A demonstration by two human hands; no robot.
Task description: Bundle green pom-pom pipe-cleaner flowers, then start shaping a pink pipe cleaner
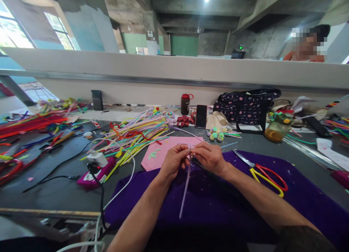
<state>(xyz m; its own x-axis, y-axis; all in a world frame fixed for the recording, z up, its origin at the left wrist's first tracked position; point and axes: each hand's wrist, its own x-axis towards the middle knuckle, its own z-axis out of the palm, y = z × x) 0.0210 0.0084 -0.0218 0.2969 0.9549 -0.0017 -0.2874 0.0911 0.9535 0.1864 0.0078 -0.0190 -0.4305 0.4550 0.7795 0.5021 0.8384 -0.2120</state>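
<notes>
Both hands meet above a purple cloth [169,201], near the edge of a pink sheet [149,159]. A pale lilac pipe cleaner [185,194] hangs down from between the fingers, its upper part bent into a small shape at the fingertips. My left hand [176,159] pinches it from the left, fingers curled. From the right, my right hand [208,155] closes thumb and fingers on the same piece. The exact shape at the fingertips is partly hidden. To the right of my right hand, scissors [259,172] with red and yellow handles lie on the cloth.
Several loose pipe cleaners [136,128] lie in a heap behind the pink sheet. At left sits a magenta power strip [95,174] with cables. Farther back stand a phone [201,116], a red-lidded bottle [185,104], a patterned bag [242,108] and a jug [278,128].
</notes>
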